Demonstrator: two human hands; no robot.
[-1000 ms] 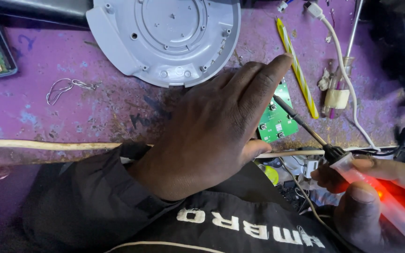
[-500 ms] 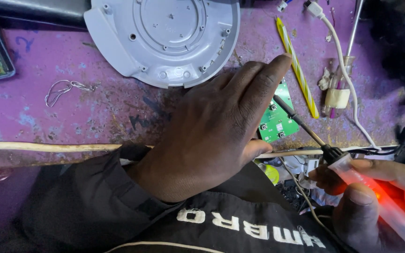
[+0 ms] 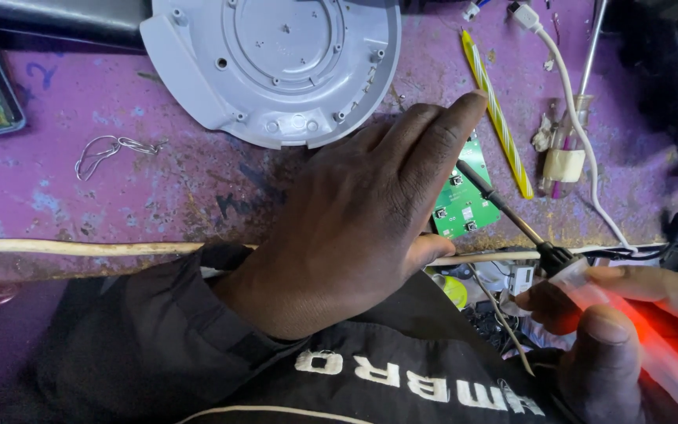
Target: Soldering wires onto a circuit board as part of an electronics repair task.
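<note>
Bench [image 3: 80,110]: purple, scuffed top with a pale edge strip running along its near side
Left hand [image 3: 362,212]: lies flat and open, palm down, fingers stretched toward the upper right; it presses on the green circuit board and grips nothing
Circuit board [image 3: 464,206]: small, green, with little buttons; it lies on the bench near its front edge, mostly hidden under the left hand's fingers, only the right part showing
Right hand [image 3: 621,330]: at the lower right, closed around the clear handle of the screwdriver, thumb on top; the handle glows red
Screwdriver [image 3: 512,213]: dark shaft slants up and left from the right hand; its tip meets the circuit board just beside the left index finger
Plastic base [image 3: 276,63]: round, grey, with screw holes; at the top of the bench, close above the left hand
Yellow stick [image 3: 500,118]: lies slantwise, right of the left hand
White cable [image 3: 582,149]: curves down the right side
Wire loop [image 3: 107,151]: thin, on the bench at left
</note>
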